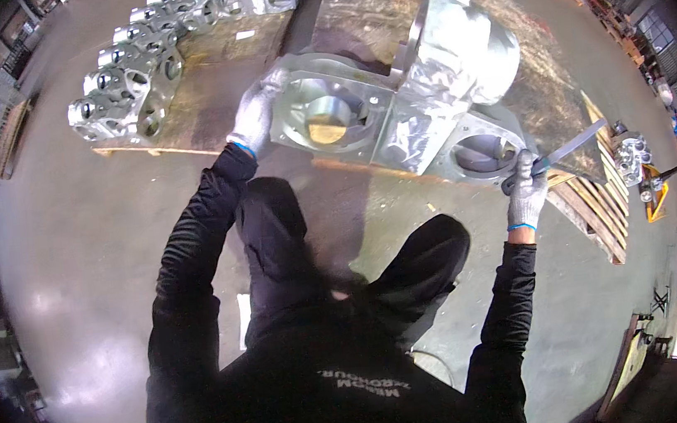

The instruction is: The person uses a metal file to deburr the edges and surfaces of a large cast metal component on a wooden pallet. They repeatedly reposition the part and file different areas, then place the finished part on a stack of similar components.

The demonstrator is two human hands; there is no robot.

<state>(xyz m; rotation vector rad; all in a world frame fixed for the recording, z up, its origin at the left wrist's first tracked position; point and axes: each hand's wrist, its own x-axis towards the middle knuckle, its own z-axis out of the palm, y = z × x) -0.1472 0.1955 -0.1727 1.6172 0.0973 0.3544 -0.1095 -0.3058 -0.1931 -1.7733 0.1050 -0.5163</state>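
Note:
A large silvery metal casting [404, 125] with square flanges and round bores lies in front of me on a worn wooden board. My left hand [258, 114], in a whitish glove with a blue cuff edge, grips the left corner of its flange. My right hand [527, 194], gloved the same way, is closed round the dark handle of what looks like a flat file [577, 142]. Its long grey blade points up and to the right. The right hand is beside the casting's right-hand flange, by a round opening. The fingertips of my left hand are partly hidden at the flange edge.
Several similar castings [128, 89] stand in rows on a wooden pallet [231, 73] at the far left. A slatted pallet [597, 207] juts out under the board at right. Beyond it are more metal parts [631, 157] and a yellow-framed item [656, 196].

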